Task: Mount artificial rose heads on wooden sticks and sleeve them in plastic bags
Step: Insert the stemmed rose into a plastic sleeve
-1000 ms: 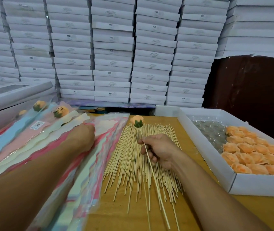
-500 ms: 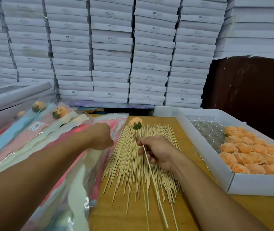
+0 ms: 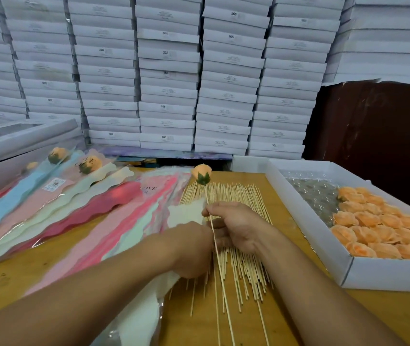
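Dozens of flat white cartons (image 3: 166,78) are stacked as a wall behind the wooden table (image 3: 286,318). On the right a white tray (image 3: 348,273) is part filled with loose orange rose heads (image 3: 383,231). Across the left a fan of coloured plastic sleeves (image 3: 79,218) is spread, and two sleeved roses (image 3: 89,164) lie at its far end. Between them a bed of bare wooden sticks (image 3: 239,196) is laid, running away from the person.

One mounted rose (image 3: 201,174) is held up on its stick (image 3: 220,268). The stick is pinched between thumb and fingers of the right hand (image 3: 236,228), rose end far, bare end near, the long axis running nearly straight towards the person and leaning slightly right at the near end. A pale sleeve (image 3: 186,213) is gripped by the left hand (image 3: 194,248), just beside the stick and left of it; how the fingers lie under the film cannot be told.

The sleeving is judged to turn on this: the bare end lies nearer the body than both hands, while the sleeve's mouth lies to the left. The loose sticks beneath may be snagged by the film.
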Demonstrator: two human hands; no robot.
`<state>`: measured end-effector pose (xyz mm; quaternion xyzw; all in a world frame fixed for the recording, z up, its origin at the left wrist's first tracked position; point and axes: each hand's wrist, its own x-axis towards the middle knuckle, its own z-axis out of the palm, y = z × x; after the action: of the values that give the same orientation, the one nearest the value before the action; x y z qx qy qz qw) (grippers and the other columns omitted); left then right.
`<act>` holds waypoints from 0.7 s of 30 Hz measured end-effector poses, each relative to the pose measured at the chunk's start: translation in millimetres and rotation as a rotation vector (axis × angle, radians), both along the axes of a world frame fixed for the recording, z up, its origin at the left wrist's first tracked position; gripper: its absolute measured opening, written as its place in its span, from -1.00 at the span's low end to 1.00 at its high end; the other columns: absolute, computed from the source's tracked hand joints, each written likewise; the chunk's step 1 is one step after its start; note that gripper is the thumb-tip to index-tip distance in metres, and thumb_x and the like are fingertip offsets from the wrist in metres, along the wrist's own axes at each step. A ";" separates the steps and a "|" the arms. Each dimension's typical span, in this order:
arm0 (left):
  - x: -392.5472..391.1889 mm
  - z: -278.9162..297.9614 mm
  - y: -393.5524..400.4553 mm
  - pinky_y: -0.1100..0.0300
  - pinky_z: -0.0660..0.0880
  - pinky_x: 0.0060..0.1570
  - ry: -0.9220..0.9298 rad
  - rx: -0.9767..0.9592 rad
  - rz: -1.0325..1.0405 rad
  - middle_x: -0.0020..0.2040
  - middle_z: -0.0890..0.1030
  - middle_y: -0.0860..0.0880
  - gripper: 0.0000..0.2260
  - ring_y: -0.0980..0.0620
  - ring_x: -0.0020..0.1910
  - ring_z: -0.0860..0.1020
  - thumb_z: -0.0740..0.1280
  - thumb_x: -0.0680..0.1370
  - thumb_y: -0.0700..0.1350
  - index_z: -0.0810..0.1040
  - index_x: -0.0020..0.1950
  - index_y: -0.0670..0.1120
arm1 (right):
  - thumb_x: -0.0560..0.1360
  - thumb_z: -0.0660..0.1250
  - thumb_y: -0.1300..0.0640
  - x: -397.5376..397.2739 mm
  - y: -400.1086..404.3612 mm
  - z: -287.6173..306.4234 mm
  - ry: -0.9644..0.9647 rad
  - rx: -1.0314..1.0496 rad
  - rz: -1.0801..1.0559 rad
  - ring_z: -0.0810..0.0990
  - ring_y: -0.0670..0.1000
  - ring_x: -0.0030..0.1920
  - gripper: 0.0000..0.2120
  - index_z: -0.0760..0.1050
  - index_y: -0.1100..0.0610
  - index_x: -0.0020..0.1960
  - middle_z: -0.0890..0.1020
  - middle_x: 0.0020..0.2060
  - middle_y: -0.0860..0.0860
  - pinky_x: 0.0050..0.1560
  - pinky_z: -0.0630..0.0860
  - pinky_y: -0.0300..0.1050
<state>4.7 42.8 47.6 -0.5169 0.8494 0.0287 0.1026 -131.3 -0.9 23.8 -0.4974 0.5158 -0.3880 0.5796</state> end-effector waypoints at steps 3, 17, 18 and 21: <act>-4.5 -2.0 5.2 0.11 0.56 -0.11 0.076 0.015 -0.040 0.02 0.57 -0.09 -0.81 -0.06 -0.08 0.57 0.25 0.60 -0.16 0.51 0.20 -0.12 | 0.60 0.31 0.14 -0.3 -2.3 -3.8 0.104 -0.048 -0.055 0.48 0.02 -0.46 -0.82 0.65 0.18 -0.09 0.55 -0.26 0.11 -0.50 0.38 -0.18; 49.6 -13.5 -81.6 0.24 0.35 -0.43 0.893 -0.126 0.640 -0.21 0.58 -0.17 -0.37 -0.04 -0.34 0.55 0.20 0.59 0.31 0.46 0.24 -0.27 | 0.61 0.31 0.20 -3.9 4.0 9.1 -0.100 -0.087 0.035 0.59 0.02 -0.36 -0.81 0.65 0.22 -0.11 0.64 -0.30 0.10 -0.44 0.52 -0.15; 50.2 -14.9 -83.7 0.27 0.38 -0.43 0.977 -0.011 0.683 -0.24 0.56 -0.18 -0.33 -0.05 -0.38 0.53 0.18 0.57 0.35 0.44 0.24 -0.27 | 0.61 0.31 0.20 -3.8 4.7 10.0 -0.115 -0.085 0.050 0.59 0.02 -0.34 -0.81 0.64 0.23 -0.11 0.65 -0.29 0.10 -0.45 0.52 -0.14; 52.8 -12.2 -88.8 0.13 0.49 -0.35 1.414 0.331 0.716 -0.19 0.59 -0.24 -0.42 -0.14 -0.30 0.56 0.30 0.57 0.28 0.46 0.25 -0.22 | 0.61 0.30 0.20 -4.2 6.7 12.2 -0.138 -0.098 0.086 0.61 0.02 -0.31 -0.82 0.64 0.22 -0.09 0.66 -0.25 0.11 -0.42 0.54 -0.14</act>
<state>57.5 -46.0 35.4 -0.5950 0.4813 0.5053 -0.3988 -135.5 5.8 35.9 -0.5188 0.4335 -0.4208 0.6049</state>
